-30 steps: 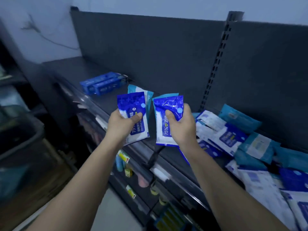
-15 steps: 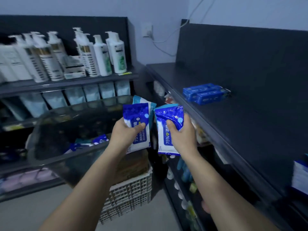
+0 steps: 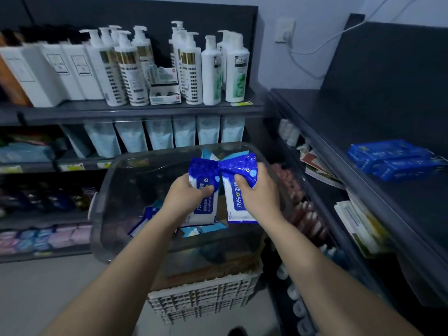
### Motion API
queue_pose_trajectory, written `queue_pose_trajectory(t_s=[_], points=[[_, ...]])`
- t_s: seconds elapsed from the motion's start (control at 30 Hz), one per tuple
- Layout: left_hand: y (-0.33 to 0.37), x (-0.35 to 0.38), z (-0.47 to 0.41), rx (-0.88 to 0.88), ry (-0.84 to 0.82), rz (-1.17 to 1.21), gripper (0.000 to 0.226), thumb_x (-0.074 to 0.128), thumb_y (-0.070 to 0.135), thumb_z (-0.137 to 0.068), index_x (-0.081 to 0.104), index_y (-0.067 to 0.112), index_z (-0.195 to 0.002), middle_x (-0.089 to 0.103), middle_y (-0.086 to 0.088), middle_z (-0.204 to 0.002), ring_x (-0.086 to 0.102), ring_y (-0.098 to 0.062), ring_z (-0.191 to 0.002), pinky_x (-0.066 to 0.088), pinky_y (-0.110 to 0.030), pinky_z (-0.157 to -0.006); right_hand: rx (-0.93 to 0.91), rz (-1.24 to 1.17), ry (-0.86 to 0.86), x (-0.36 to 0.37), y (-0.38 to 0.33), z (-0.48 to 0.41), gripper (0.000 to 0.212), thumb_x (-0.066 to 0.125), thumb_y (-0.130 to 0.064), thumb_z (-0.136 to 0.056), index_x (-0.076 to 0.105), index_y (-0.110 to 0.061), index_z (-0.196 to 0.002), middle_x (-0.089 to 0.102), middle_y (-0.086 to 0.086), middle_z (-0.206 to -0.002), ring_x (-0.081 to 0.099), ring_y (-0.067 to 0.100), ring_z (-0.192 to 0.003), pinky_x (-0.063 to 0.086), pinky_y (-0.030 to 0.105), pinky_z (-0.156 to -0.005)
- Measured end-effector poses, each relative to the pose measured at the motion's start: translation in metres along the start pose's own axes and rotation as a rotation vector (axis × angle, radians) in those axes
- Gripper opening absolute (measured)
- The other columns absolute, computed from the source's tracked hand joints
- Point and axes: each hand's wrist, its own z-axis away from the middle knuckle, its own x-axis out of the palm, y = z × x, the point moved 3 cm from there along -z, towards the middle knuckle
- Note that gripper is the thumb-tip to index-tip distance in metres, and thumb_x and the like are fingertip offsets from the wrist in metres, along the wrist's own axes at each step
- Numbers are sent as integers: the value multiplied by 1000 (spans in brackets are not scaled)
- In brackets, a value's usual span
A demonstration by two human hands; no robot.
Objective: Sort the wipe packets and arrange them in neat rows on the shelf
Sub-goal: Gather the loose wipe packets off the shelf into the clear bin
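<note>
Left hand (image 3: 183,194) and right hand (image 3: 258,192) are each clutching glossy alcohol wipe packets (image 3: 204,169) above the open, clear plastic bin (image 3: 97,207).

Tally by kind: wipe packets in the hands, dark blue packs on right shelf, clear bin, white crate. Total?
Blue-and-white wipe packets: 2, left packet in left hand, right packet in right hand
Dark blue packs on the right shelf: 2
Clear bin: 1
White crate: 1
Total: 6, teal edges behind the held packets not counted
</note>
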Motion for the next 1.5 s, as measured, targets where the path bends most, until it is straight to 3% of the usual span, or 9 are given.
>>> queue_pose_trajectory(t_s=[0.2, 0.37, 0.5, 0.57, 0.67, 0.8, 1.1, 1.33, 1.5], points=[[-34, 16, -75, -108, -40, -224, 15, 72, 16, -81, 63, 16, -93, 70, -6, -91, 67, -21, -83, 56, -40, -78, 62, 235, -227, 45, 38, -68, 22, 58, -28, -93, 47, -15, -106, 63, 7, -110, 59, 28, -100, 39, 30, -72], [-65, 29, -127, -220, -110, -395, 25, 76, 18, -77, 60, 16, -96, 70, -8, -97, 67, -21, -85, 55, -36, -75, 158, 333, -429, 82, 80, -111, 24, 59, -29, -93, 45, -19, -110, 61, 5, -110, 62, 23, -96, 54, 38, -81], [-87, 46, -155, -254, -205, -379, 44, 76, 13, -77, 50, 18, -112, 65, 0, -108, 64, -17, -95, 55, -41, -86, 193, 386, -597, 106, 113, -137, 58, 60, -27, -92, 32, -19, -142, 51, 10, -132, 55, 28, -116, 48, 39, -95], [-93, 52, -164, -226, -283, -567, 46, 72, 17, -82, 46, 20, -119, 58, -2, -116, 58, -18, -105, 50, -35, -90, 172, 505, -709, 116, 127, -144, 71, 61, -27, -92, 21, -19, -150, 40, 12, -144, 45, 30, -129, 41, 36, -103], [-103, 58, -170, -222, -408, -858, 67, 68, 30, -87, 37, 14, -143, 47, -7, -143, 50, -22, -125, 42, -29, -96, 164, 616, -805, 122, 142, -142, 62, 60, -24, -90, 30, -19, -144, 39, 10, -144, 41, 28, -131, 40, 39, -106], [-110, 63, -173, -142, -510, -1097, 70, 67, 34, -86, 34, 16, -146, 43, -7, -146, 44, -24, -130, 39, -32, -103, 106, 715, -868, 124, 148, -138, 69, 64, -32, -87, 30, -17, -145, 36, 10, -144, 38, 28, -133, 36, 38, -109], [-94, 64, -166, 156, -454, -1358, 50, 63, 27, -86, 45, 15, -131, 48, -8, -128, 45, -27, -122, 47, -40, -95, -40, 825, -738, 98, 121, -118, 66, 70, -35, -83, 39, -17, -138, 45, 9, -135, 42, 27, -127, 43, 42, -100], [-61, 61, -138, 395, -438, -1343, 35, 53, 13, -88, 50, 16, -122, 51, -6, -120, 50, -26, -117, 49, -41, -90, -164, 765, -439, 54, 80, -77, 41, 59, -34, -90, 53, -17, -128, 55, 6, -120, 49, 26, -118, 46, 37, -89], [-23, 72, -104, 630, -379, -1372, 32, 52, 11, -87, 50, 15, -118, 51, -5, -118, 50, -25, -114, 47, -36, -82, -134, 767, -217, 6, 59, -41, 44, 67, -31, -85, 59, -14, -126, 61, 9, -117, 54, 31, -114, 46, 40, -93]])
